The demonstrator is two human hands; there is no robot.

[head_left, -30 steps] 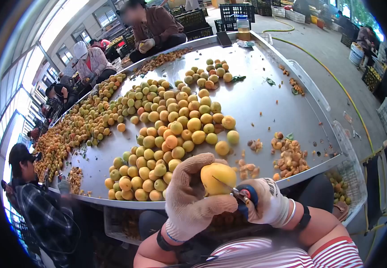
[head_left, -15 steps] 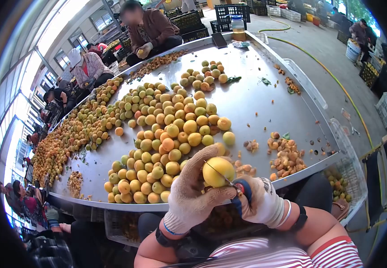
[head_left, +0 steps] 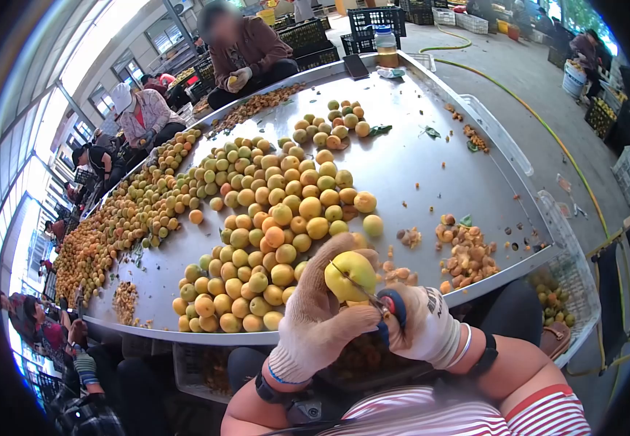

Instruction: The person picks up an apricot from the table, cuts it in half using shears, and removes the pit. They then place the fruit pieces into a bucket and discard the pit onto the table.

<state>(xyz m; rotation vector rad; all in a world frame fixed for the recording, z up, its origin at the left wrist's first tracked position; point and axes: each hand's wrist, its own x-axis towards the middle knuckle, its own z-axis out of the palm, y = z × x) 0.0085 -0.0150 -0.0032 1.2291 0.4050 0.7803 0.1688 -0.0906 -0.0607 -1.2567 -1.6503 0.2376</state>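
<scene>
A yellow-green round fruit (head_left: pixel 351 275) sits between the thumb and fingers of my left hand (head_left: pixel 318 312), which wears a beige knit glove. My right hand (head_left: pixel 422 325), gloved in white and beige, is wrapped round a small tool (head_left: pixel 393 305) with a red and blue handle. The tool's thin metal part lies against the fruit, and a dark line crosses the fruit's skin. Both hands are over the near edge of the metal table (head_left: pixel 402 174). A large spread of whole yellow-orange fruit (head_left: pixel 271 218) lies just beyond my left hand.
A pile of pits and pulp (head_left: pixel 467 254) lies right of my hands, with a crate (head_left: pixel 573 276) beyond the table corner. A jar (head_left: pixel 386 47) and a dark phone (head_left: pixel 356 67) rest at the far edge. Several people sit along the left side.
The fruit in my left hand has turned and shows a greener side. Both hands stay in nearly the same place. The co-worker at the far edge has shifted their hands slightly.
</scene>
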